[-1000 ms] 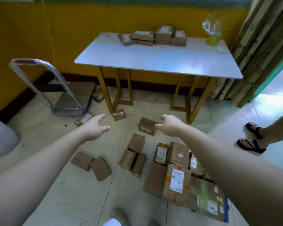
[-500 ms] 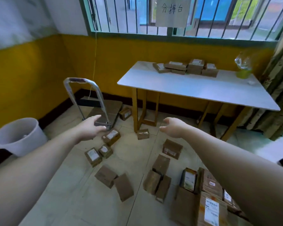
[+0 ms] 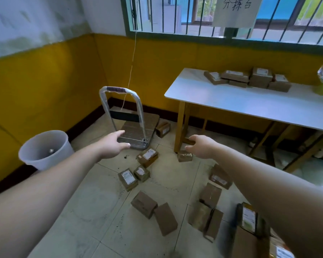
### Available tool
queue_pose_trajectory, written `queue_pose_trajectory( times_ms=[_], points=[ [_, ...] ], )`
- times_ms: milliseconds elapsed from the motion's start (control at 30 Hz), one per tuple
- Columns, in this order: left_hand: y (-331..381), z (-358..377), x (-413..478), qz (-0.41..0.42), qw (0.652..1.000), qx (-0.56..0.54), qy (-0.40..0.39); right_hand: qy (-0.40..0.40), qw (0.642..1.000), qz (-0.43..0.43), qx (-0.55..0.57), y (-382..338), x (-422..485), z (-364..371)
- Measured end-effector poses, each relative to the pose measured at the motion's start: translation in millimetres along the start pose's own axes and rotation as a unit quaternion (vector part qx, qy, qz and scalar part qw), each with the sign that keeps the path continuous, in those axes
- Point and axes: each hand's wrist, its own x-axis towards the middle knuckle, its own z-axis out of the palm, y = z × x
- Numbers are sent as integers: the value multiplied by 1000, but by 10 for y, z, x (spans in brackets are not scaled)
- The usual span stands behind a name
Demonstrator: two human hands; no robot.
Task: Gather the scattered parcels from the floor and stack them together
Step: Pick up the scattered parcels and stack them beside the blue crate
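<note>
We count at least twelve parcels loose on the floor — a few more at the lower right are cut off or hidden. On the one table sit five boxes, perhaps six. One trolley, one white bucket, one paper sign.

brown parcels — scattered, floor-bound
</note>
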Motion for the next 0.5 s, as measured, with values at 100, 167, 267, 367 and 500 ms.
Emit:
queue_pose_trajectory(
  times_ms=[100,167,267,367,500],
  points=[
    [-76,-83,243,0,1000,-1,-6,-4,1000,-1,13,-140,359,30],
    [-121,-158,420,-5,1000,0,-1,-9,1000,0,19,-246,632,30],
    [-190,-327,703,-21,1000,14,12,-16,1000,-1,16,-442,1007,18],
    [-270,-507,997,-29,999,22,14,-20,1000,-12,5,-636,1305,3],
    [-361,-605,1414,-24,999,28,6,-15,1000,-7,21,-747,1619,-24]
  ],
)
